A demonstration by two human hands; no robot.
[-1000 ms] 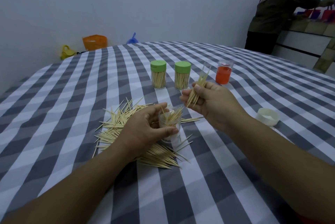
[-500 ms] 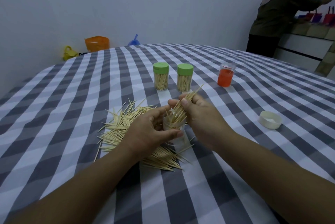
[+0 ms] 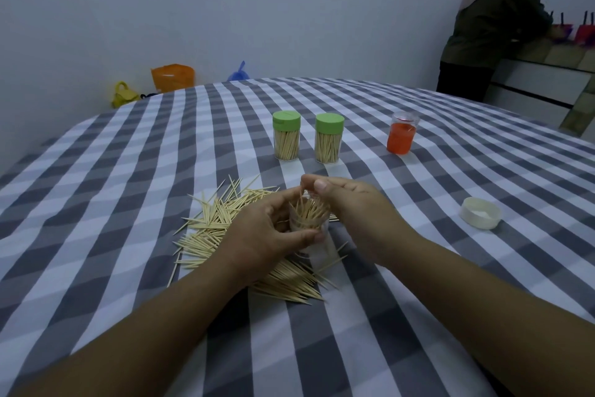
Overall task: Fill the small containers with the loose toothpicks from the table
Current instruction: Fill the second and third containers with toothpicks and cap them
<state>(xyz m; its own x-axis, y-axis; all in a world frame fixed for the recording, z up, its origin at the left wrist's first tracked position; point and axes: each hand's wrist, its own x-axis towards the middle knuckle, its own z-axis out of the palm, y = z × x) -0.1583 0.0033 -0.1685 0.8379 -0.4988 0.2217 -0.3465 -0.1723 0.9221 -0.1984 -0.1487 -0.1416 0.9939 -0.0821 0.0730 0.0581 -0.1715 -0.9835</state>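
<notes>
My left hand (image 3: 264, 235) grips a small clear container (image 3: 308, 223) standing upright in the middle of the checked table, with toothpicks bunched inside it. My right hand (image 3: 351, 206) hovers over the container's mouth, thumb and fingers curled at the tops of the toothpicks. A heap of loose toothpicks (image 3: 219, 223) lies on the cloth to the left of and in front of the container, partly under my left hand. Two filled containers with green lids (image 3: 286, 136) (image 3: 329, 138) stand further back.
An orange-lidded clear container (image 3: 401, 134) stands upside down at the back right. A white lid (image 3: 480, 213) lies open side up to the right. A person (image 3: 495, 26) stands at a counter in the far right corner. Coloured bags (image 3: 172, 77) sit beyond the table.
My right hand has brought a bunch of toothpicks down from the air into the container. The toothpicks now stand inside it. My left hand has kept its grip.
</notes>
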